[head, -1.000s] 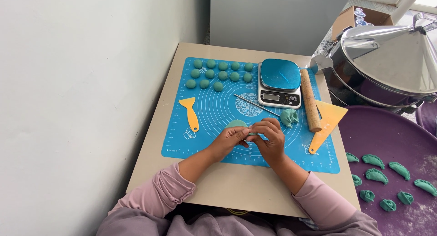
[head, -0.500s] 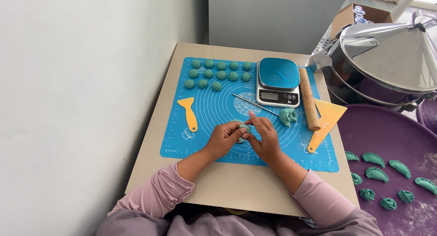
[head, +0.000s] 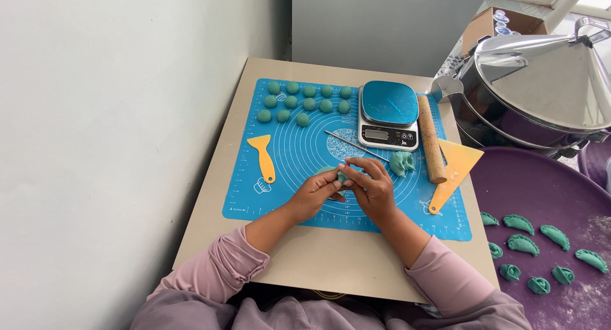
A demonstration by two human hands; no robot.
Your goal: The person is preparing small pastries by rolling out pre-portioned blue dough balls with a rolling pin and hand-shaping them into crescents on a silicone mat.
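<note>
On the purple tray [head: 560, 190] (dusted white) lie green dumplings [head: 522, 243].

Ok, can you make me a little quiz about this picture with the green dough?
1. True or false: the rolling pin lies to the left of the kitchen scale.
2. What do the left hand and the right hand hold between them?
A. a yellow scraper
B. a piece of green dough
C. a metal rod
3. Fill in: the shaped green dumplings lie on a ____ tray.

Key:
1. False; it lies to the right of the scale.
2. B, the piece of green dough, held over the blue mat.
3. Purple.
</note>
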